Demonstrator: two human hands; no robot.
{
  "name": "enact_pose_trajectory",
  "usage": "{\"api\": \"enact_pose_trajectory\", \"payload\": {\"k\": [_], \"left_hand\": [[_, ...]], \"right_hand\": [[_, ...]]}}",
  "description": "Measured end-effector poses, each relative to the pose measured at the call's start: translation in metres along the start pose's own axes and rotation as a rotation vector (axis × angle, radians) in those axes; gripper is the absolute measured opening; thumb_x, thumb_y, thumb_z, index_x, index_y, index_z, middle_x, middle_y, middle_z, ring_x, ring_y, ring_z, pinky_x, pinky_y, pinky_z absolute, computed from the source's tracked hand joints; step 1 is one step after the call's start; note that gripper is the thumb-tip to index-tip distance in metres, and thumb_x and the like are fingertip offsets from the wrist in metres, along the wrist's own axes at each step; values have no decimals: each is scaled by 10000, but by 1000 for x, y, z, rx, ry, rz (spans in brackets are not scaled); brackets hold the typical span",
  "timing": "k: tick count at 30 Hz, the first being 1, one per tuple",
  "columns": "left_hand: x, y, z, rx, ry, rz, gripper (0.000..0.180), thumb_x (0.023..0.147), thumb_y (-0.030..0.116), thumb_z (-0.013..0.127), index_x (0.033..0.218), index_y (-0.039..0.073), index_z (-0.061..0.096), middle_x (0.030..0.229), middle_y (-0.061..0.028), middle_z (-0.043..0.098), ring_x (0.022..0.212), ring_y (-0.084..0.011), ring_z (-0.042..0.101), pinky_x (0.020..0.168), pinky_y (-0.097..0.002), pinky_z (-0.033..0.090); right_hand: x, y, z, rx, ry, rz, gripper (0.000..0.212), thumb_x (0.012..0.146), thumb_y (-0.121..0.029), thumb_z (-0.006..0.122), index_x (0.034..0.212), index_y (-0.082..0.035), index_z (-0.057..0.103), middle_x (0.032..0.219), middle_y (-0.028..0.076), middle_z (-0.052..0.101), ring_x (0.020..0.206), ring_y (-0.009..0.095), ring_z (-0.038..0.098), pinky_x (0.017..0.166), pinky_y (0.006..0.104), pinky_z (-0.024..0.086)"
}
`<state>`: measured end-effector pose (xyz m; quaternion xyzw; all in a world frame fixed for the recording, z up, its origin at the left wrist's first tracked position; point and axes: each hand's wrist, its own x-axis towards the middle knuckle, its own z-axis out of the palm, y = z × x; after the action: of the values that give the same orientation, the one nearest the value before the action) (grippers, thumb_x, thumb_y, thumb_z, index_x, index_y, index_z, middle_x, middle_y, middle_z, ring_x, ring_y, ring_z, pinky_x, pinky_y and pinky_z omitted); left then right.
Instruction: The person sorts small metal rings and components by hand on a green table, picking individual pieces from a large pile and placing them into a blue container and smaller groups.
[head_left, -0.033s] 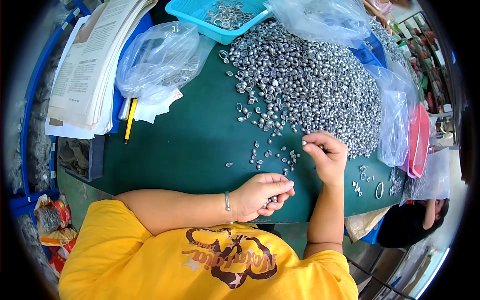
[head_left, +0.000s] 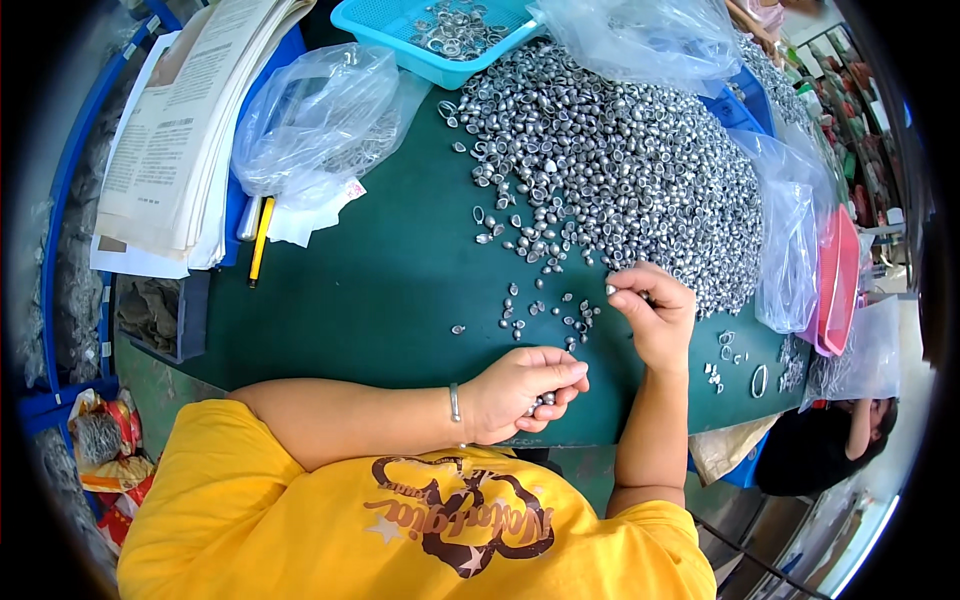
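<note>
My left hand (head_left: 522, 393), a bangle on its wrist, is curled at the table's near edge around several small silver-grey metal caps (head_left: 545, 399). Raised over the near side of a big heap of the same hollow, dome-shaped caps (head_left: 640, 160), my right hand (head_left: 655, 312) pinches one cap (head_left: 611, 289) between thumb and forefinger. More caps show behind its curled fingers. Between my hands and the heap, several loose caps (head_left: 517, 323) lie scattered on the green tabletop (head_left: 350, 310).
A light-blue basket (head_left: 440, 65) with metal pieces stands at the far edge. Clear plastic bags (head_left: 315, 120), a paper stack (head_left: 165, 140) and a yellow-handled tool (head_left: 261, 242) lie left. At right are a pink tray (head_left: 838, 280), a ring (head_left: 760, 380) and a person in black (head_left: 815, 450).
The cap pinched in my right fingertips has shifted very slightly to the right. My left hand has stayed where it was.
</note>
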<state>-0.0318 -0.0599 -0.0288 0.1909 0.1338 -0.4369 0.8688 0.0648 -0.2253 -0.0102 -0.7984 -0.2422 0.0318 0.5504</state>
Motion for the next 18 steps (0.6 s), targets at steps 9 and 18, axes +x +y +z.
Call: {"api": "enact_pose_trajectory", "payload": {"k": [9,18], "left_hand": [[0,0,0,6,3,-1,193,896,204,465,826,29,512,671,1,437,485,-53,360,369,-162,244],[-1,0,1,19,-3,-4,196,898,201,458,824,28,513,674,1,443,490,-52,360,371,-161,250]], "right_hand": [[0,3,-2,456,-35,-79,94,770,-42,588,844,16,596,577,32,485,488,86,412,433,215,316],[0,2,-8,-90,230,399,147,789,-116,605,721,14,606,535,16,510,456,66,427,418,212,333]]}}
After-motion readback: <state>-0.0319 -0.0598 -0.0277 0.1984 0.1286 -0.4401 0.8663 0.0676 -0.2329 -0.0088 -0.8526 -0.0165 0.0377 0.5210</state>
